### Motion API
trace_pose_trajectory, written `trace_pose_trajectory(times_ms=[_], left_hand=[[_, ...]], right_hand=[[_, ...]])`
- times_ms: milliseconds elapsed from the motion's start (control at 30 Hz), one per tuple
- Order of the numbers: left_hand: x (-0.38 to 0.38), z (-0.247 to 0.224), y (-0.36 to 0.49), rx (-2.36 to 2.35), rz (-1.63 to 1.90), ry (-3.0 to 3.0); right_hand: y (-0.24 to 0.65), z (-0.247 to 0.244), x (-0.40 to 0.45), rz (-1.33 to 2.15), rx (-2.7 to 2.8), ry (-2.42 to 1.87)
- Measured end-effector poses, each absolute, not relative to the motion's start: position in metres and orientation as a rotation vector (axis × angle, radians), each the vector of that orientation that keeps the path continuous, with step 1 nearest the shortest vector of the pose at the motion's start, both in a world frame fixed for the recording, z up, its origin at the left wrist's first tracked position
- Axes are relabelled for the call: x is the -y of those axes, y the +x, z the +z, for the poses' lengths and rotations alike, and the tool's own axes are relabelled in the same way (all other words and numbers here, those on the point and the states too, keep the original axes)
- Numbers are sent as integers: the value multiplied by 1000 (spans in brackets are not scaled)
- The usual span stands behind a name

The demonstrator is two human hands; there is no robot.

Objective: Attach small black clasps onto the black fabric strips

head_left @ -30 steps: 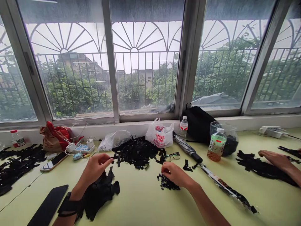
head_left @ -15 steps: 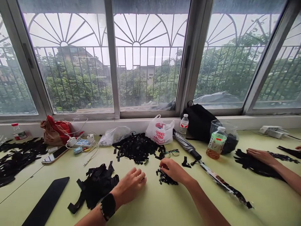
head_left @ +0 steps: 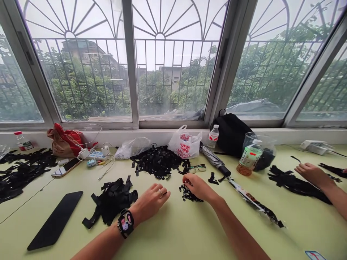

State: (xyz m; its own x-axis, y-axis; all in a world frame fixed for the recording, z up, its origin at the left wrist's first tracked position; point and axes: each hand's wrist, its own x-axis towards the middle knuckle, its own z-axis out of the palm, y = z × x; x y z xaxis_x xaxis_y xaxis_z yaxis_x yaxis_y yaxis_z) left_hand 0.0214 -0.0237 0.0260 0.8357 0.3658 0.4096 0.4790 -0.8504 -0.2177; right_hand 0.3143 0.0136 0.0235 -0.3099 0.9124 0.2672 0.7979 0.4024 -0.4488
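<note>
My left hand [head_left: 152,202], with a ring and a wristwatch, rests low over the green table [head_left: 168,238]. Its fingers curl together and whatever they may hold is hidden. To its left lies a loose heap of black fabric strips [head_left: 112,202]. My right hand [head_left: 195,185] is at the upper left edge of a small pile of black rings [head_left: 191,195], its fingertips pinched and anything between them too small to make out. Behind the hands is a larger pile of short black pieces [head_left: 157,162].
Glasses [head_left: 197,167], a folded umbrella [head_left: 215,160] and two bottles [head_left: 213,138] [head_left: 249,157] stand or lie beyond my right hand. A black flat panel [head_left: 55,220] is at left. Another person's hand [head_left: 314,176] lifts a strip at right.
The view has tilted down slightly. My hands stay nearly in place, and the watch screen is now lit. The other person's hand has risen from the black strips with one strip.
</note>
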Motion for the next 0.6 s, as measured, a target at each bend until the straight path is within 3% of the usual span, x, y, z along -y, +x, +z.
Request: trace_pose_trajectory(times_ms=[400,600], left_hand=[[18,31,19,840,-773,-2787],[4,25,6,1012,-1304,-2815]], right_hand=[[318,27,-13,374,2186,-1513],[316,25,-14,369,2166,-1496]])
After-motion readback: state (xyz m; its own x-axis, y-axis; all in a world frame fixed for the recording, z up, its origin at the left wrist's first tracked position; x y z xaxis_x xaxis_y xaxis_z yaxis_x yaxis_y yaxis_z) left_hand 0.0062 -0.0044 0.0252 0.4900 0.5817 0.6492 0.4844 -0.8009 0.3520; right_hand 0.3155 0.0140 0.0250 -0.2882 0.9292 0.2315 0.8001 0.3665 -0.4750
